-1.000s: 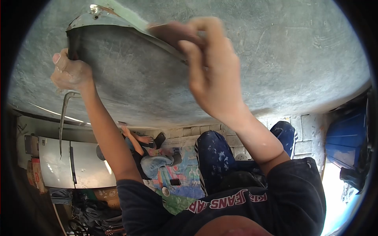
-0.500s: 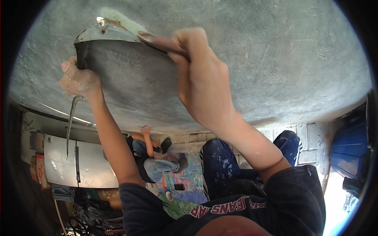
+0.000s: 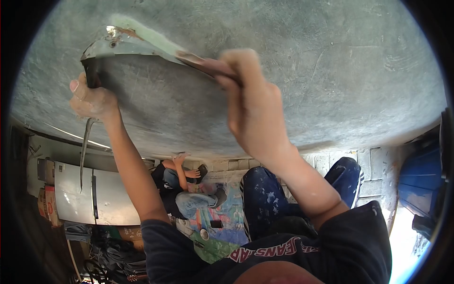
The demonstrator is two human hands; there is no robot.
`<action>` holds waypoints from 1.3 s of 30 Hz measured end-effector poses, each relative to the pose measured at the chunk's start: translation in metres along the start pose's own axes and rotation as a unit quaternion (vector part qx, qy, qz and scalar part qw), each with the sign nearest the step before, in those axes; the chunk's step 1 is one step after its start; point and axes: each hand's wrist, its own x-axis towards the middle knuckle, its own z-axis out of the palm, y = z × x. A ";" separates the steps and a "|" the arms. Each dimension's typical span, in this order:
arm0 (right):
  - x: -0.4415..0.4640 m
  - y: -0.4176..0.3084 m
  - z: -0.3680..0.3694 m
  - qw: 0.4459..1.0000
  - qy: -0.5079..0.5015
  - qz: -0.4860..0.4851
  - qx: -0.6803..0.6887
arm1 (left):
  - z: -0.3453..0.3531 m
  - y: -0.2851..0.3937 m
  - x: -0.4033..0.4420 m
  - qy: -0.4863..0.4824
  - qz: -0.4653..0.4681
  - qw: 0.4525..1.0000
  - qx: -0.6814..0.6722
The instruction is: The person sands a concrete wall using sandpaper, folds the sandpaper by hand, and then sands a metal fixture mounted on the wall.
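A curved metal piece (image 3: 125, 48) arches in front of a big grey-green surface, pale green along its top edge, with a rusty patch and a small hole. My left hand (image 3: 92, 100) is closed around the dark lower end at its left, thumb up. A thin grey tapering strip (image 3: 85, 149) hangs below that hand; whether it belongs to the piece I cannot tell. In my closed right hand (image 3: 257, 106), slightly blurred, is a flat brown folded strip (image 3: 208, 65), perhaps sandpaper. Its pale tip meets the right part of the curved piece.
The scratched grey-green surface (image 3: 331, 90) fills the upper view. Another person (image 3: 187, 189) sits at lower left on a colourful mat (image 3: 227, 232). Behind are a silver refrigerator (image 3: 116, 194) and boxes (image 3: 49, 206). A large blue object (image 3: 421, 180) stands at right.
Both hands and the curved piece have shifted slightly down; the piece and left hand went a little left. My right hand moved right with the brown strip.
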 end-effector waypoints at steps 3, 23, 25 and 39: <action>-0.020 0.004 -0.020 0.993 0.000 0.116 -0.031 | -0.003 -0.008 0.001 -0.014 0.016 0.999 0.024; -0.148 0.005 -0.145 0.933 -0.071 0.272 -0.225 | -0.009 -0.014 -0.002 -0.071 0.030 0.993 0.085; -0.160 -0.008 -0.161 0.921 -0.076 0.296 -0.240 | -0.017 -0.005 0.002 -0.059 0.036 0.992 0.102; -0.148 -0.067 -0.190 0.924 -0.054 0.207 -0.317 | -0.188 0.023 0.032 0.035 -0.023 0.998 0.040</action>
